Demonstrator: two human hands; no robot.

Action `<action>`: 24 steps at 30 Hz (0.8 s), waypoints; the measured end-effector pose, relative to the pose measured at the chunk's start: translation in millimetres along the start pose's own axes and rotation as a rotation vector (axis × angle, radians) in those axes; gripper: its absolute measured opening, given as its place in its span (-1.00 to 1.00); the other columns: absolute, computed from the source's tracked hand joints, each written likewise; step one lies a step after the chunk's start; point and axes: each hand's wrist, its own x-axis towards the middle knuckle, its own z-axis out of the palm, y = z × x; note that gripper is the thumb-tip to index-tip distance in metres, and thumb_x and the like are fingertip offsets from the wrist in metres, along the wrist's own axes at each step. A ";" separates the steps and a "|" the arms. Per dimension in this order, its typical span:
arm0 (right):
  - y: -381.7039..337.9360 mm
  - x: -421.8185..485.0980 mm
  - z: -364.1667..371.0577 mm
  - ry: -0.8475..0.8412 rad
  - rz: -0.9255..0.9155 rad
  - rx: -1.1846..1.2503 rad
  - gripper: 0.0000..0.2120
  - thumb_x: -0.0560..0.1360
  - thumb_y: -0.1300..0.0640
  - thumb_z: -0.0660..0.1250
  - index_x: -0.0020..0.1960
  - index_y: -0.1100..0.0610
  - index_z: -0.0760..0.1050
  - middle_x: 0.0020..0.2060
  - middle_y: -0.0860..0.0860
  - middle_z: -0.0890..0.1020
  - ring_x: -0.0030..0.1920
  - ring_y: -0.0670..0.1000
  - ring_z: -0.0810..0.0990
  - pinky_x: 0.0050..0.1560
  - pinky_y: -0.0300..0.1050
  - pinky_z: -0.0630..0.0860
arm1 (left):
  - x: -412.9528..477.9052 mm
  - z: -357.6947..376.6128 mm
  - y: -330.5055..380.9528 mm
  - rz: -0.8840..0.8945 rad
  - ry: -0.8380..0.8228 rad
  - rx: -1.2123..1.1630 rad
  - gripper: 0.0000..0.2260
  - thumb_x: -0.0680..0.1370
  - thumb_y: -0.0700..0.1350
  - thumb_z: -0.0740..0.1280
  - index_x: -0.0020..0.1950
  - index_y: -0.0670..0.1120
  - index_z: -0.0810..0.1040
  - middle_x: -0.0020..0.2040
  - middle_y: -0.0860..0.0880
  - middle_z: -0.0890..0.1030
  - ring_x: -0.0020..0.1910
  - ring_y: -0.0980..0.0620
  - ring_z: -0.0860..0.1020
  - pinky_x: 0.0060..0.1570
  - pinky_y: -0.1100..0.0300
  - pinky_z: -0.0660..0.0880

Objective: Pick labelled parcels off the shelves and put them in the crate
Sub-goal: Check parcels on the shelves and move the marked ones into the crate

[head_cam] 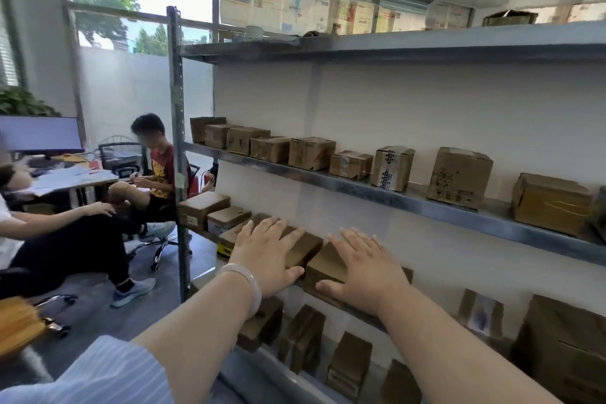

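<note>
Brown cardboard parcels stand in rows on a grey metal shelving unit [360, 190]. On the middle-low shelf, my left hand [267, 256] lies flat with straight fingers on top of a dark brown parcel [305, 248]. Just to its right, my right hand [364, 267] rests flat with spread fingers on a lighter brown parcel [323, 267]. Neither hand grips anything. A pale bangle sits on my left wrist. No crate is in view.
More parcels line the upper shelf [311, 152] and the lowest shelf [301, 338]. A steel upright post [178, 141] marks the unit's left end. Left of it, two people sit on office chairs by a desk [72, 179] with a monitor.
</note>
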 end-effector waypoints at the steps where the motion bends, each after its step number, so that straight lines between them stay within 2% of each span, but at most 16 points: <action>1: -0.7 6.7 6.0 -0.005 -0.025 0.002 -0.16 0.47 -0.40 0.16 0.58 -0.10 -0.11 0.59 -0.04 -0.03 0.57 0.00 -0.12 0.54 0.05 -0.19 | 2.7 4.6 -3.5 -0.014 -0.027 0.020 -0.35 0.56 0.29 0.17 0.58 0.19 0.00 0.62 0.03 0.02 0.59 -0.04 -0.03 0.54 -0.14 -0.06; 6: -8.2 51.6 29.8 -0.006 -0.085 0.049 -0.15 0.44 -0.43 0.16 0.57 -0.14 -0.10 0.58 -0.06 -0.03 0.57 0.00 -0.11 0.50 0.03 -0.23 | 26.3 13.4 -36.0 -0.091 -0.024 0.031 -0.35 0.56 0.30 0.15 0.59 0.20 -0.01 0.62 0.04 0.00 0.59 -0.03 -0.06 0.53 -0.11 -0.10; 12: -34.2 121.1 43.6 -0.055 -0.169 0.067 -0.20 0.49 -0.36 0.17 0.57 -0.13 -0.10 0.58 -0.06 -0.04 0.57 0.00 -0.12 0.51 0.01 -0.22 | 58.8 38.1 -93.9 -0.148 -0.054 0.028 -0.35 0.56 0.31 0.14 0.59 0.20 -0.02 0.62 0.05 -0.02 0.59 -0.04 -0.07 0.52 -0.13 -0.10; 24: -149.4 311.3 58.1 0.041 -0.266 0.116 -0.26 0.53 -0.29 0.18 0.57 -0.12 -0.09 0.58 -0.06 -0.03 0.57 -0.01 -0.12 0.54 0.00 -0.20 | 145.8 48.6 -284.8 -0.230 0.009 0.014 -0.34 0.57 0.29 0.15 0.59 0.20 -0.04 0.62 0.03 -0.03 0.59 -0.03 -0.10 0.51 -0.12 -0.15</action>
